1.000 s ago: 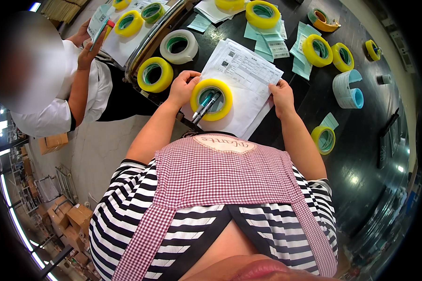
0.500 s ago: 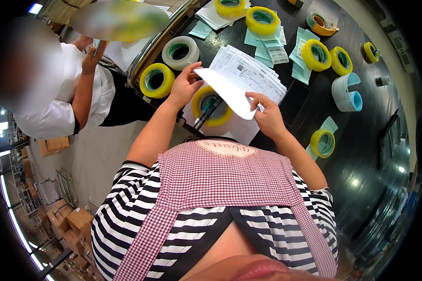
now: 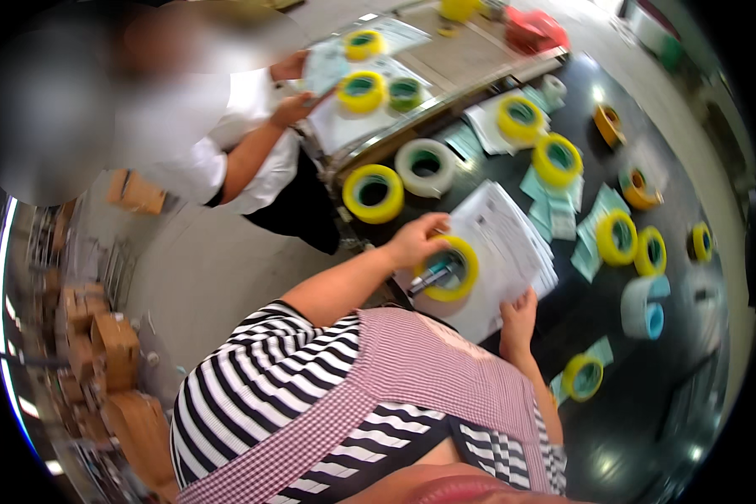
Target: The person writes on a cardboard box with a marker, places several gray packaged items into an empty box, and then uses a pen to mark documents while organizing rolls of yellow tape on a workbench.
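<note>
A stack of printed paper sheets [image 3: 508, 210] lies on the dark table in front of me, its right edges fanned out. My left hand [image 3: 416, 241] has its fingers closed at the left edge of the top sheet [image 3: 487, 260], just above a yellow tape roll [image 3: 470, 270]. Pens [image 3: 433, 277] rest across the hole of that roll. At the sheet's lower right edge, my right hand [image 3: 519, 319] pinches the paper between thumb and fingers. The picture is slightly blurred, so the fingertips are not sharp.
Left of the stack are a yellow tape roll [image 3: 373, 193] and a clear one [image 3: 425, 167]. Several rolls lie rightward on pale green slips [image 3: 592, 235], near a curled label roll [image 3: 643, 307]. A co-worker [image 3: 256, 160] stands at a second table [image 3: 470, 55] on the left.
My view has turned, shifting the table rightward and downward in the picture. The white sheet, raised and tilted before, now lies flatter over the stack. Both hands remain at its edges.
</note>
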A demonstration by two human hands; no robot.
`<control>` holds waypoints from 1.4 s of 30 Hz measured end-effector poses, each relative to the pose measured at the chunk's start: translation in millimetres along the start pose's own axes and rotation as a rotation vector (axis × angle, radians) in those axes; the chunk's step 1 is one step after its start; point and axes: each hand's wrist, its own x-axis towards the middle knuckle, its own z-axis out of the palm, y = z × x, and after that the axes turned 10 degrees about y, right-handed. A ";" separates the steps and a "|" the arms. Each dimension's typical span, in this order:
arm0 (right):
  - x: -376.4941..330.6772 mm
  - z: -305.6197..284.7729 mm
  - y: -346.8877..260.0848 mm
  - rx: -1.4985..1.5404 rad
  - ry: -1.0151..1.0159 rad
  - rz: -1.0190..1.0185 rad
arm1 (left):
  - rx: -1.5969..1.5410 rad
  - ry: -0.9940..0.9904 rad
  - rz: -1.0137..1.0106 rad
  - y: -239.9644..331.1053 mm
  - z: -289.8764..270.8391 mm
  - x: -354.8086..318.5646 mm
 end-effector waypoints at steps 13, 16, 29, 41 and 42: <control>-1.6 12.0 -18.5 -0.048 -0.099 0.004 | 0.093 0.004 0.026 10.7 -13.3 -8.5; -1.1 15.3 -24.4 -0.295 -0.027 -0.163 | 0.230 0.053 0.145 -1.3 -6.9 -2.8; -31.5 20.5 -21.9 -0.186 -0.157 -0.307 | 0.060 0.031 -0.065 27.3 -4.4 -6.5; -28.8 19.7 -19.9 -0.183 -0.163 -0.289 | -0.441 0.142 -0.207 -0.3 -9.5 28.9; -28.3 19.2 -18.9 -0.188 -0.165 -0.296 | -0.485 0.140 -0.248 -0.2 -9.8 35.6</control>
